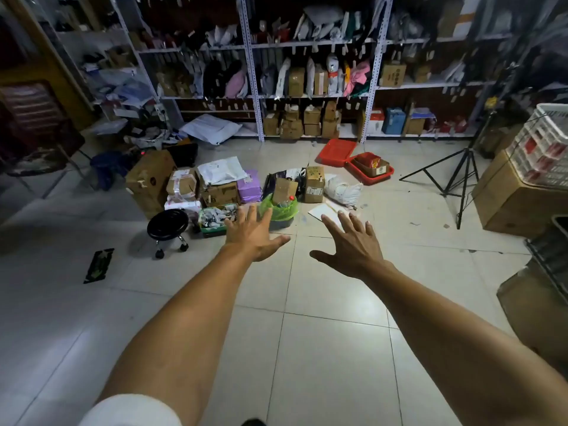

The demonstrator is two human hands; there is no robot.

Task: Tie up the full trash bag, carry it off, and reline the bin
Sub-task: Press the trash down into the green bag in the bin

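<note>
A bright green trash bag (284, 210) lines a small grey bin (281, 223) on the tiled floor; a cardboard box and a bottle stick out of its top. My left hand (252, 233) is stretched out with fingers spread, its fingertips overlapping the bag's left edge in the view. My right hand (353, 244) is also out flat with fingers apart, to the right of the bin and holding nothing. The bag's mouth is draped over the bin rim, untied.
Parcels and cardboard boxes (184, 184) crowd the floor behind the bin. A black wheeled stool (167, 226) and a green basket (212, 221) stand to its left, red trays (338, 152) and a tripod (458, 176) to the right. Shelving (307, 87) lines the back wall.
</note>
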